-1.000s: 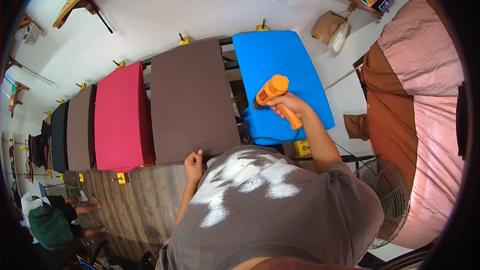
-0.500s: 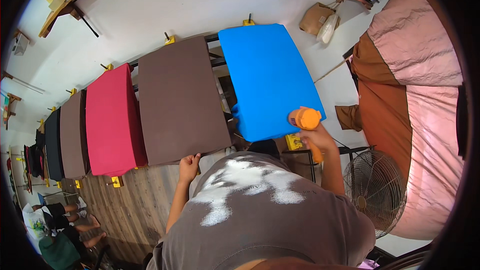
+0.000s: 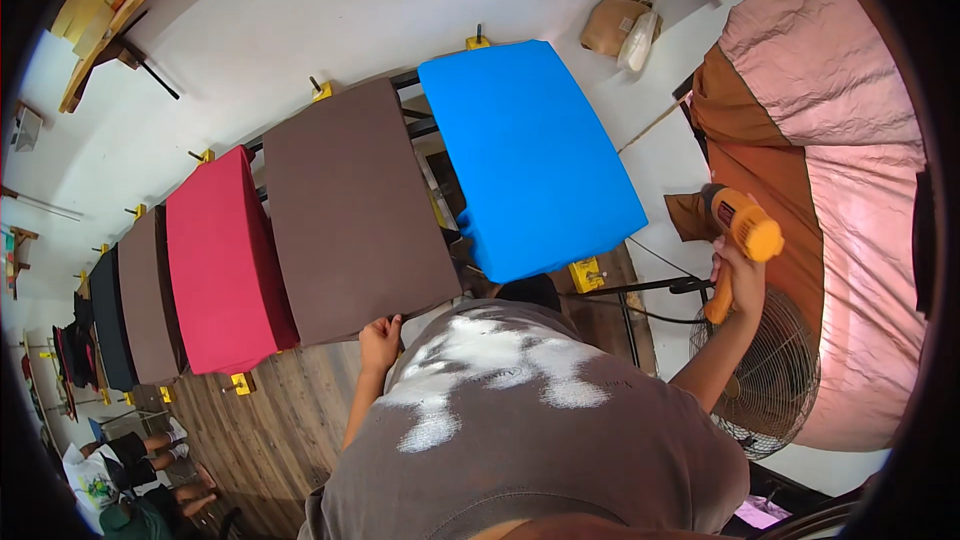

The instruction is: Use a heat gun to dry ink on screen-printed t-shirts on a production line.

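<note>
Orange heat gun (image 3: 750, 226): held in the right hand (image 3: 740, 268), beyond the near right corner of the blue cloth-covered panel (image 3: 530, 160) and clear of its right edge. The right-hand fingers are closed around the handle. The dark nozzle points toward the upper left, away from the person; a black cable (image 3: 655, 317) runs left from the area of the handle's lower end. A wire-guard fan (image 3: 765, 380) stands near the right forearm.

Left hand (image 3: 379, 343): positioned at the near edge of the large brown cloth-covered panel (image 3: 360, 210), between that edge's midpoint and its near right corner. The fingers are curled, with the thumb close to the edge; whether they grip the cloth cannot be told.

Panel row: the large brown panel lies left of the blue one, with part of a black metal frame (image 3: 422, 127) visible between them. A red cloth-covered panel (image 3: 222, 260) follows on the left. On the blue panel, a small bunch of cloth projects at the left edge, toward the near left corner. One yellow block (image 3: 586, 277) sits just beside the blue panel's near edge, toward the right corner.
</note>
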`<move>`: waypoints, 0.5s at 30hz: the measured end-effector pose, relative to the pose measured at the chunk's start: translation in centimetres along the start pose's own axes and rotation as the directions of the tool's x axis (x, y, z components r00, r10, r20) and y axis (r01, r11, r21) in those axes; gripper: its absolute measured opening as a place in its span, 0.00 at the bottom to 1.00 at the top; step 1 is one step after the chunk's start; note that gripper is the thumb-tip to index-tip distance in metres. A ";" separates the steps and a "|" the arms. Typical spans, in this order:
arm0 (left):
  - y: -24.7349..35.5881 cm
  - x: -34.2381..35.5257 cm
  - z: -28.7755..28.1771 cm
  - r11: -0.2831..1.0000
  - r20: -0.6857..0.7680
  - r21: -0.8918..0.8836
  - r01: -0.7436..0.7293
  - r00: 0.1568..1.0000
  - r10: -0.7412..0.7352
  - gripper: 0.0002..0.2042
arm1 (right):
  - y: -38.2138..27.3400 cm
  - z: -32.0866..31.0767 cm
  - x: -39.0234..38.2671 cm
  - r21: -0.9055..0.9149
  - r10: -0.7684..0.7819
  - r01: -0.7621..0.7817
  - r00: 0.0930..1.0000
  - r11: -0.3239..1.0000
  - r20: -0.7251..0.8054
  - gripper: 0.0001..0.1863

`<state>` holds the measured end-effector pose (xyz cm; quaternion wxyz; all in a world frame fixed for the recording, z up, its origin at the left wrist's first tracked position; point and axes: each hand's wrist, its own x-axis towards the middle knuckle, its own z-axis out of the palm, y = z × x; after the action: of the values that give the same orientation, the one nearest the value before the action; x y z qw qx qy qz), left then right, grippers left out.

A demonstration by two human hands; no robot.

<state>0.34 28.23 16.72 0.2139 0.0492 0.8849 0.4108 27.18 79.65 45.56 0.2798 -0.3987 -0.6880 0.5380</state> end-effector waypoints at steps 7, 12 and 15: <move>4.3 0.6 -1.6 0.904 0.373 0.341 -0.259 0.920 0.123 0.29 | -7.7 0.5 -2.9 0.541 -0.257 0.218 0.966 0.812 -0.005 0.31; 14.1 3.0 3.2 0.887 0.723 -0.457 -0.059 0.556 0.410 0.33 | -13.0 -0.6 -2.4 0.952 -0.579 0.104 0.810 0.287 0.086 0.22; 19.6 2.2 8.4 0.679 0.621 -0.534 -0.504 0.311 0.720 0.34 | -15.5 1.3 -1.9 0.997 -0.598 0.011 0.801 0.082 0.040 0.18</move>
<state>0.18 47.63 25.82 0.4145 0.5346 0.5446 0.4957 23.29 75.78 60.24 0.4111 0.1736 -0.2865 0.8478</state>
